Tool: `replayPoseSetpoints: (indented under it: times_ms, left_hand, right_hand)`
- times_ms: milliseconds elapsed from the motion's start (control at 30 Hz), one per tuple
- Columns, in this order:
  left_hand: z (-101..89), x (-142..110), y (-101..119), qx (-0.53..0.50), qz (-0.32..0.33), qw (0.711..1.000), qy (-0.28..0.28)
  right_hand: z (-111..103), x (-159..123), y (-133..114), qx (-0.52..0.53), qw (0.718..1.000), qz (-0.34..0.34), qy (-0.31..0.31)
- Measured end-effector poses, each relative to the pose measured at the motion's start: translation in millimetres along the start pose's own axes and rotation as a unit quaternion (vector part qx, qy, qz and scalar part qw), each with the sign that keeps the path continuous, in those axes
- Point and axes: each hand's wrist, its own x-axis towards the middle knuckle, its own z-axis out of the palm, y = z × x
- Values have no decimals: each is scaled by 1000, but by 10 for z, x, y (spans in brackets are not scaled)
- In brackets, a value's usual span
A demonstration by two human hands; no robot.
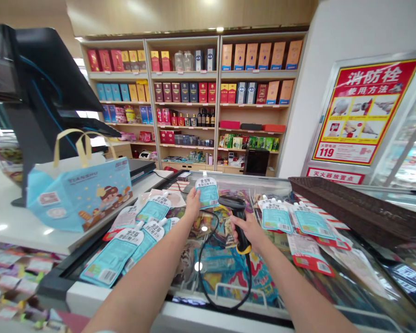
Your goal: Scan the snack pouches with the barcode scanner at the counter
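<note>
My left hand (193,203) grips a blue-and-white spouted drink pouch (207,193) by its left edge, held upright above the glass top. In my right hand (249,230) is a black-and-yellow barcode scanner (241,222), its head turned toward the pouch and close to its right side. From the handle a black cable (208,298) loops down across the glass. Similar pouches (114,254) lie in an overlapping pile by my left forearm. More blue pouches (276,216) rest to the right of the scanner, beside red-and-white packets (308,252).
A glass-topped freezer (194,300) with packaged goods inside spans the front. On the left counter stand a light-blue paper bag (104,192) and a black point-of-sale terminal (52,69). A long brown woven tray (353,210) lies at right. Shelves (183,76) of boxes line the back wall.
</note>
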Motion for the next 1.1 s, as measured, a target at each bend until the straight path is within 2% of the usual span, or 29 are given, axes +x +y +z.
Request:
replayPoseSetpoints:
  times_ms: [100,200,500,900,1000,1100]
  left_hand:
    - [-106,42,-111,-4,21,999,27]
    - [-194,62,-116,-22,23,998,47]
    - [-224,116,-160,-60,15,997,41]
    - [-184,53,-61,-37,1,998,47]
    - [-147,17,-23,-43,-18,998,49]
    - [-28,-45,-4,-63,-59,995,59]
  right_hand:
    - [25,3,43,-38,999,1,3]
    - [72,-27,63,-66,998,13,-2]
    - [82,-67,60,-63,998,-2,-26]
    - [94,-39,76,-57,998,-6,-11]
    - [91,-11,84,-58,998,2,-12]
    - [80,-12,30,-54,998,16,-19]
